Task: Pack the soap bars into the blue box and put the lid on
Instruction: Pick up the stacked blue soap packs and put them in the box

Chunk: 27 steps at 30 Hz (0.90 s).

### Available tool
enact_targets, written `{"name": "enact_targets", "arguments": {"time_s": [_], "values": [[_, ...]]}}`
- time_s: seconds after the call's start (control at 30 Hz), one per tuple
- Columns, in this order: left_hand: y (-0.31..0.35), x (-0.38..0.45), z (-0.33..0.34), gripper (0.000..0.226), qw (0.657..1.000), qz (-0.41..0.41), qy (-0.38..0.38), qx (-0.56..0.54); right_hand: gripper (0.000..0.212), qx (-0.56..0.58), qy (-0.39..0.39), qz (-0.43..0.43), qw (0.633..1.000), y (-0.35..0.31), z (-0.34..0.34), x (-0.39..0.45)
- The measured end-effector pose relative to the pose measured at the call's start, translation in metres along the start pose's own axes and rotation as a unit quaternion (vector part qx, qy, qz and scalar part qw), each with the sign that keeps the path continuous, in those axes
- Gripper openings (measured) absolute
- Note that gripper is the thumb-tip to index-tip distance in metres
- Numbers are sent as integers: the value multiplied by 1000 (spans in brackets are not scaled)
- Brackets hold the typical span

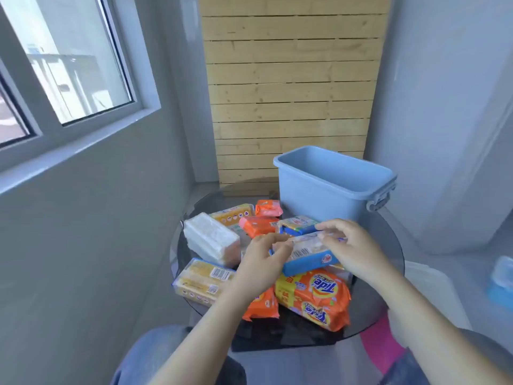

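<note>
An open blue box [319, 187] stands at the back right of a round dark glass table [388, 245], with no lid on it. In front of it lie several wrapped soap packs: a white one [209, 240], yellow ones [200, 282] [231, 213], orange ones [256, 226] [268, 208], and an orange Tide pack [313, 298]. Both hands grip a blue soap pack [308, 258] with a barcode, held just above the pile. My left hand [263, 255] holds its left end, my right hand [349, 245] its right end. Another blue-and-yellow pack [295, 226] lies behind it.
A wooden slat panel [291, 93] leans against the wall behind the table. A window [63, 65] is on the left wall. A blue-lidded object [501, 282] sits low at the far right. My knees in jeans show at the bottom.
</note>
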<state>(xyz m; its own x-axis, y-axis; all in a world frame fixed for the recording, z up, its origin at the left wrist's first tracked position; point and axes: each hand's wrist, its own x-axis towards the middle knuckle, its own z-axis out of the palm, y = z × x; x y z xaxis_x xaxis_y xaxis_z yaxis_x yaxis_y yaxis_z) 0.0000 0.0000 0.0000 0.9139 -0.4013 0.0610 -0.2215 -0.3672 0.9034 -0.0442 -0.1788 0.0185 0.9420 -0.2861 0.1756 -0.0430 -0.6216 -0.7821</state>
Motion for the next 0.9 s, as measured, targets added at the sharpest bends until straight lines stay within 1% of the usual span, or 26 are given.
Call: {"name": "enact_targets", "arguments": {"time_s": [0.07,0.13,0.2,0.37,0.43,0.5,0.6,0.7,0.9], "values": [[-3,-1,4,35,999,-2,-2,36,20,-38,16,3,999,5,0,-1],[-10,-1,6,39,999,12,0,51,23,-58,3,3,998,13,2,-1],[-13,2,6,42,999,10,-5,52,24,-50,-20,11,998,20,5,3],[-19,8,-1,56,998,-24,-57,6,27,-28,-25,34,999,29,9,13],[-20,12,-5,61,996,-29,-80,7,29,-19,-31,40,999,30,10,16],[-21,14,-6,61,996,-26,-87,23,30,-1,-28,49,998,31,9,18],[-23,17,-6,56,997,-17,-65,32,29,27,-17,57,998,31,10,20],[-21,21,-8,58,999,-18,-33,14,27,49,-18,57,997,27,12,23],[-7,41,-17,57,1000,10,10,19,28,75,-24,41,996,12,6,47]]}}
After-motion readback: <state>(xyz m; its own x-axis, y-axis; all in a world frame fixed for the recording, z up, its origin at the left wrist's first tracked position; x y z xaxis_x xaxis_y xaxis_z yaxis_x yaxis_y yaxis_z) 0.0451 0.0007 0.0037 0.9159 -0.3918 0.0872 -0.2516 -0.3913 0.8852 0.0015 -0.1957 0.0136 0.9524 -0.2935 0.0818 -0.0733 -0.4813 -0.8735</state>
